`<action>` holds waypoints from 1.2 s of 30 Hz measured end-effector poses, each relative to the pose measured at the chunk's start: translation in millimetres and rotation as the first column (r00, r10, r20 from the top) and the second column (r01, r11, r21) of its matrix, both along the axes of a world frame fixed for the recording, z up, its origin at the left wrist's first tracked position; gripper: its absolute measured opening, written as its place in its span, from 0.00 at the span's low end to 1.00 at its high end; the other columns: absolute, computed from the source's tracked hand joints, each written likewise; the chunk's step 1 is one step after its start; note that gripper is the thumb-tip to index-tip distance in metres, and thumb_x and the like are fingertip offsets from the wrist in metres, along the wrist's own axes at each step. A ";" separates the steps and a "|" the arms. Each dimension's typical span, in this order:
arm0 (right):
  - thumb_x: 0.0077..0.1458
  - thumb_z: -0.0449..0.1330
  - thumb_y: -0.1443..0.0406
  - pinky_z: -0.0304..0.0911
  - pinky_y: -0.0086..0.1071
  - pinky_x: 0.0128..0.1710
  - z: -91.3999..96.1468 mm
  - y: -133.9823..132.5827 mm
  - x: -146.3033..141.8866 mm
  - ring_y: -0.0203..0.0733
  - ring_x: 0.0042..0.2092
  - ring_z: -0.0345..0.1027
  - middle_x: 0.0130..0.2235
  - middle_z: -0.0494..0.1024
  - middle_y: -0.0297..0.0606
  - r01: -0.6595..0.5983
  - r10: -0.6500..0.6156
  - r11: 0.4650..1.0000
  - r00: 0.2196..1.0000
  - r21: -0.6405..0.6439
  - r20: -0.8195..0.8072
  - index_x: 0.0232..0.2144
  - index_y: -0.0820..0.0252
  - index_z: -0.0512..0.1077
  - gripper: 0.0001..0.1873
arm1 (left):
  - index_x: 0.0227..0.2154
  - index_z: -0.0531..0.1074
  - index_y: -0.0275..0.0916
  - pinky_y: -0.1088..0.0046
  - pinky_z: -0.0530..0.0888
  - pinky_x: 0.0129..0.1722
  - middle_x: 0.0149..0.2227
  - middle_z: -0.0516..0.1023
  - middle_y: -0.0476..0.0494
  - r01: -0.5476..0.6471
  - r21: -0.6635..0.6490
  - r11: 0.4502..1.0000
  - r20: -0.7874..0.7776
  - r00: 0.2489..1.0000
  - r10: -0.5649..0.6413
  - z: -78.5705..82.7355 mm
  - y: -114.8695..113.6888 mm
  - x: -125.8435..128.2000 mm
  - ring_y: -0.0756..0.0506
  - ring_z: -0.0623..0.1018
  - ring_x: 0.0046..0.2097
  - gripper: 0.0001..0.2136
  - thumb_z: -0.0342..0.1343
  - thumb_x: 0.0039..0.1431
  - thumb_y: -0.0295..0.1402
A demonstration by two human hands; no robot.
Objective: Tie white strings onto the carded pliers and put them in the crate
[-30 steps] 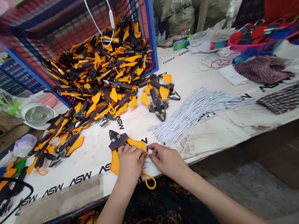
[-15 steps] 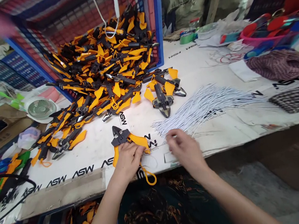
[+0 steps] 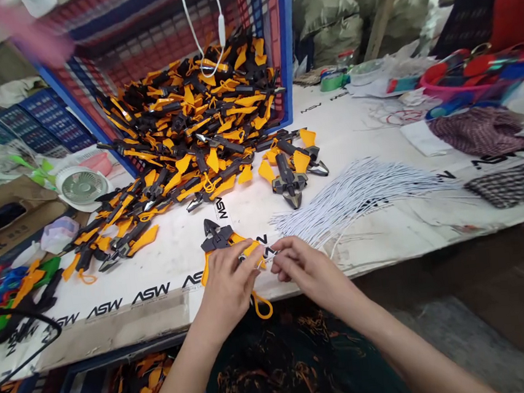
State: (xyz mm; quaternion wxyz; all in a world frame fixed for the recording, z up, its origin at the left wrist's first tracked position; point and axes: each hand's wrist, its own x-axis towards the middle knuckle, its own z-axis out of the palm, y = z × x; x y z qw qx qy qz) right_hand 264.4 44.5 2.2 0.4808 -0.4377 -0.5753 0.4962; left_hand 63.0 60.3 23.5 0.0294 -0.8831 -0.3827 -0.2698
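While the left hand (image 3: 230,277) lay over an orange-and-black piece (image 3: 218,238) near the front of the bench (image 3: 170,255), the right hand (image 3: 306,269) curled just beside it; whether either grip was closed on anything could not be told. White strands (image 3: 358,190) lay beyond, and similar pieces (image 3: 181,127) were heaped in a blue-rimmed crate (image 3: 289,64).

Crate (image 3: 289,52): on table (image 3: 169,248). In crate and out before it: heap of parts (image 3: 246,101). Left of crate: fan (image 3: 85,186). Behind crate, to right: sacks (image 3: 328,14). Right of crate, on table: basket (image 3: 434,88), cloth (image 3: 473,127). Before crate, to right: wire bundle (image 3: 363,187). Before crate, farther out: single part (image 3: 217,238), left hand (image 3: 227,274) over it.
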 end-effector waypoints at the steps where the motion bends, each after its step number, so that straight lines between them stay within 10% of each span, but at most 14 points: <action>1: 0.63 0.54 0.57 0.70 0.33 0.34 0.6 -3.6 -7.3 0.38 0.31 0.72 0.32 0.77 0.35 -0.050 0.050 0.999 0.999 0.005 0.022 0.41 0.56 0.65 0.10 | 0.56 0.68 0.44 0.60 0.64 0.52 0.54 0.74 0.39 -0.003 0.038 0.999 -0.058 0.998 0.005 3.3 -4.6 0.2 0.42 0.72 0.51 0.17 0.51 0.66 0.27; 5: 0.64 0.52 0.57 0.70 0.32 0.34 0.5 -13.0 -22.4 0.38 0.32 0.73 0.33 0.78 0.36 -0.116 0.113 0.993 0.991 0.033 0.077 0.40 0.56 0.66 0.10 | 0.38 0.76 0.42 0.60 0.62 0.47 0.35 0.79 0.45 -0.080 -0.037 0.996 -0.117 0.990 0.075 13.1 -16.6 -4.0 0.44 0.73 0.39 0.09 0.50 0.67 0.30; 8: 0.64 0.52 0.60 0.68 0.33 0.38 0.3 -14.5 -21.0 0.40 0.35 0.73 0.34 0.79 0.35 -0.159 0.117 0.975 0.963 0.158 0.244 0.38 0.55 0.71 0.09 | 0.31 0.75 0.40 0.64 0.63 0.42 0.30 0.77 0.46 -0.080 -0.327 0.942 0.111 0.986 0.122 14.9 -24.1 -12.0 0.46 0.72 0.36 0.12 0.48 0.67 0.34; 11: 0.64 0.54 0.61 0.66 0.36 0.44 0.7 -15.3 -21.9 0.43 0.42 0.73 0.39 0.79 0.38 -0.129 0.030 0.940 0.954 0.315 0.299 0.37 0.54 0.74 0.09 | 0.28 0.75 0.38 0.70 0.65 0.33 0.24 0.73 0.48 0.131 -0.711 0.691 0.467 0.823 0.325 7.8 -32.5 -16.3 0.48 0.70 0.29 0.14 0.53 0.63 0.42; 14: 0.63 0.56 0.59 0.66 0.34 0.40 -0.1 -18.1 -32.0 0.42 0.39 0.72 0.36 0.79 0.37 -0.045 -0.009 0.960 0.981 0.275 0.192 0.36 0.55 0.74 0.09 | 0.30 0.78 0.37 0.74 0.64 0.29 0.23 0.72 0.48 0.382 -0.771 0.509 0.635 0.516 0.575 -7.4 -39.9 -11.8 0.51 0.68 0.26 0.16 0.62 0.53 0.48; 16: 0.60 0.58 0.56 0.66 0.32 0.35 -1.2 -20.2 -40.8 0.40 0.34 0.71 0.32 0.77 0.35 -0.006 -0.005 0.990 0.997 0.144 0.075 0.35 0.56 0.73 0.10 | 0.31 0.79 0.38 0.74 0.65 0.28 0.24 0.74 0.48 0.376 -0.725 0.577 0.689 0.379 0.618 -16.8 -43.2 -7.0 0.51 0.68 0.27 0.16 0.65 0.51 0.48; 18: 0.57 0.61 0.52 0.66 0.31 0.32 -2.1 -21.2 -46.9 0.38 0.31 0.69 0.29 0.75 0.34 -0.033 0.034 0.999 0.997 0.005 -0.068 0.33 0.57 0.73 0.15 | 0.32 0.81 0.39 0.74 0.66 0.29 0.26 0.76 0.47 0.226 -0.674 0.703 0.720 0.415 0.556 -21.1 -45.1 -5.0 0.50 0.70 0.28 0.14 0.63 0.53 0.46; 23: 0.46 0.68 0.46 0.65 0.29 0.29 -5.0 -18.6 -45.8 0.33 0.27 0.65 0.29 0.75 0.33 -0.251 0.144 0.925 0.925 -0.284 -0.351 0.31 0.61 0.73 0.24 | 0.38 0.80 0.43 0.69 0.67 0.36 0.33 0.82 0.46 -0.112 -0.082 0.990 0.375 0.917 0.135 -11.5 -45.0 -16.4 0.48 0.76 0.33 0.06 0.58 0.62 0.31; 27: 0.40 0.72 0.48 0.60 0.27 0.26 -6.4 -17.6 -43.0 0.30 0.24 0.61 0.25 0.73 0.31 -0.259 0.107 0.893 0.917 -0.369 -0.384 0.27 0.62 0.73 0.25 | 0.42 0.77 0.41 0.68 0.65 0.35 0.34 0.82 0.46 -0.012 0.162 0.987 0.024 1.000 0.009 -5.1 -41.1 -25.1 0.48 0.75 0.33 0.08 0.55 0.63 0.26; 31: 0.42 0.70 0.49 0.55 0.26 0.23 -5.4 -20.9 -46.0 0.30 0.24 0.56 0.25 0.71 0.31 -0.236 0.080 0.901 0.915 -0.363 -0.396 0.26 0.62 0.73 0.22 | 0.38 0.77 0.43 0.68 0.66 0.36 0.33 0.82 0.47 -0.008 0.151 0.989 0.081 0.997 -0.005 -7.9 -40.3 -21.7 0.48 0.76 0.32 0.06 0.56 0.63 0.28; 36: 0.55 0.61 0.50 0.58 0.28 0.26 -6.4 -27.4 -48.4 0.34 0.26 0.60 0.26 0.69 0.32 -0.106 0.067 0.984 0.964 -0.141 -0.256 0.30 0.58 0.70 0.17 | 0.27 0.74 0.40 0.69 0.68 0.34 0.27 0.76 0.47 -0.098 -0.356 0.929 0.540 0.790 0.290 -10.9 -47.5 -2.0 0.47 0.74 0.32 0.10 0.57 0.61 0.38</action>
